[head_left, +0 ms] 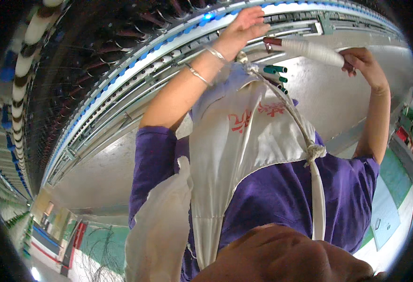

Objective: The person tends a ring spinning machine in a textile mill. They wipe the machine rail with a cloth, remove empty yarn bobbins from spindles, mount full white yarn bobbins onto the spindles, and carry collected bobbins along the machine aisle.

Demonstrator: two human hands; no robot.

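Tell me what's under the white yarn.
A brown tube shows bare at one end. Whatever lies deeper under the yarn is covered, and the right hand hides the other end.

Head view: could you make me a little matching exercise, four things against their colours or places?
Things:
1. Yarn bobbin
2. Apron
3. Shirt
4. Small tubes

Colours or places:
A. Purple
B. Dark green
C. Held in the right hand
D. White with red markings

Right pairs: 1-C, 2-D, 3-A, 4-B
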